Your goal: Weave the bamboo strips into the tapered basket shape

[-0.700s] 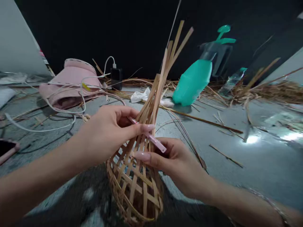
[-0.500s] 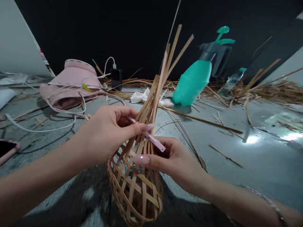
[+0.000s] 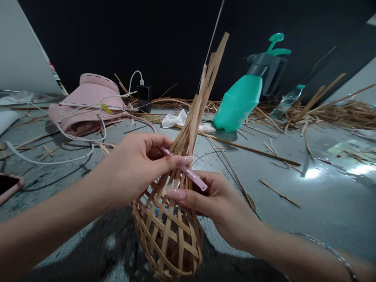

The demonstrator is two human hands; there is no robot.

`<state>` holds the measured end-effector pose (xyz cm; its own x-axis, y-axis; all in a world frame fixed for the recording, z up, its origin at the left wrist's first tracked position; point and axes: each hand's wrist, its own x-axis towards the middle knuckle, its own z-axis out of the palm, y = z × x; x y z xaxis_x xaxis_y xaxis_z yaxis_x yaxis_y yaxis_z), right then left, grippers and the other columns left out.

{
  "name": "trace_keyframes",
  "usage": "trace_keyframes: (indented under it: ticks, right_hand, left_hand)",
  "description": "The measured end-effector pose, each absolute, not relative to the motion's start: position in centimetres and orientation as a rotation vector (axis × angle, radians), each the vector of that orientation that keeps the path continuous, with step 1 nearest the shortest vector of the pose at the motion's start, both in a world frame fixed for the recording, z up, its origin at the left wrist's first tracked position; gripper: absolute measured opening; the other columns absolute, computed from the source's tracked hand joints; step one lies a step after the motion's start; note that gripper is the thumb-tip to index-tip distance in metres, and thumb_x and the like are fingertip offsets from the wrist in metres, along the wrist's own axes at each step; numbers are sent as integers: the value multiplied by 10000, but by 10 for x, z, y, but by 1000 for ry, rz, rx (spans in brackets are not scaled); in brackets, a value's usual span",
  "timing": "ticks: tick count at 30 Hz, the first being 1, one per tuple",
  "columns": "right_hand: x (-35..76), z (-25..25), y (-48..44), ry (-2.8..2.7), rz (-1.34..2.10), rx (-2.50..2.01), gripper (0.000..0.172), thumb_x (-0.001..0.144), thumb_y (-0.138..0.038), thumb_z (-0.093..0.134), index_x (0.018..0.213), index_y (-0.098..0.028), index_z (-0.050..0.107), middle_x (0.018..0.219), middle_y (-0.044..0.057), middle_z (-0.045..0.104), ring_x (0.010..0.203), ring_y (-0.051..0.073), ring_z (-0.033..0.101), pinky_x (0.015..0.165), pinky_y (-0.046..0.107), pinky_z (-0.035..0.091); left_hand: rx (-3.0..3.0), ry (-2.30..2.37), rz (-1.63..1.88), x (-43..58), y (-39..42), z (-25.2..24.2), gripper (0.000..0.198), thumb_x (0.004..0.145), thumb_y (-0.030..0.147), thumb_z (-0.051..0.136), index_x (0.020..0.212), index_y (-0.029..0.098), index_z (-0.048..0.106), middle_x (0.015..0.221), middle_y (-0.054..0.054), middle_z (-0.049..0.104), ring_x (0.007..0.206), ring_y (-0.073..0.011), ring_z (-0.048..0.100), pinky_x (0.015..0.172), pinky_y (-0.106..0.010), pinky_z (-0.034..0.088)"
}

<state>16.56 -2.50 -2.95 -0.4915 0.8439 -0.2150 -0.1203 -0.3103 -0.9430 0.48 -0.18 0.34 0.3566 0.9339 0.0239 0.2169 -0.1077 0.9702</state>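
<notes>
An open-weave bamboo basket (image 3: 166, 235) stands in front of me, its loose strips (image 3: 202, 92) gathered into a bundle that points up and slightly right. My left hand (image 3: 138, 166) is closed around the neck of that bundle, thumb on the near side. A slim pink clip (image 3: 194, 178) lies slantwise across the strips, under my left thumb. Lower down, my right hand (image 3: 205, 197) pinches the woven strips at the basket's shoulder, thumb in front. Its other fingers are mostly hidden behind the strips and the clip's lower end.
Behind stand a pink visor hat (image 3: 94, 100), a black power bank (image 3: 144, 98) with a white cable, crumpled tissue (image 3: 174, 118) and a green spray bottle (image 3: 239, 102). A clear bottle (image 3: 288, 102) leans among bamboo scraps at right. A phone (image 3: 10, 186) lies at left.
The upper ends of the loose strips have drawn closer together into a narrower bundle. The clip and both hands have shifted only slightly; both grips look the same.
</notes>
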Motion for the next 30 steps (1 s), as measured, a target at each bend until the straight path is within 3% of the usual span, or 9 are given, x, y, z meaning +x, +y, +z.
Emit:
trace_keyframes:
  ticks: [7, 12, 18, 23, 30]
  right_hand:
    - [168, -31, -21, -1336, 1733, -1012, 225, 681, -288, 807, 706, -155, 627, 609, -54, 512, 535, 57, 417, 481, 186, 318]
    - [178, -31, -13, -1350, 1557, -901, 323, 781, -437, 694, 635, -166, 596, 494, -76, 373, 419, 44, 282, 378, 204, 179]
    - [186, -18, 0, -1300, 1397, -841, 183, 832, -356, 633, 767, -191, 679, 419, -89, 392, 350, 48, 274, 357, 215, 195]
    - [188, -13, 8, -1385, 1357, -782, 106, 809, -269, 671, 754, -185, 705, 379, -100, 384, 339, 37, 270, 359, 207, 194]
    - [191, -14, 14, -1410, 1430, -720, 146, 740, -332, 764, 720, -197, 711, 393, -105, 397, 337, 24, 285, 349, 186, 217]
  left_hand:
    - [1565, 1111, 867, 3, -2, 3, 135, 788, 307, 704, 826, 178, 707, 734, 30, 758, 710, -154, 726, 570, -165, 525]
    - [1556, 1094, 896, 3, -4, 4, 115, 772, 295, 720, 810, 187, 713, 665, 50, 718, 629, -109, 689, 507, -120, 491]
    - [1501, 1022, 857, 4, -6, 6, 38, 769, 178, 700, 795, 199, 718, 708, 45, 750, 647, -107, 710, 548, -107, 520]
    - [1526, 1043, 835, 4, -7, 7, 46, 735, 157, 705, 729, 202, 710, 657, 40, 737, 597, -124, 703, 487, -115, 512]
    - [1501, 1030, 800, 3, -9, 11, 113, 739, 109, 688, 720, 220, 704, 693, 53, 753, 647, -113, 715, 538, -97, 522]
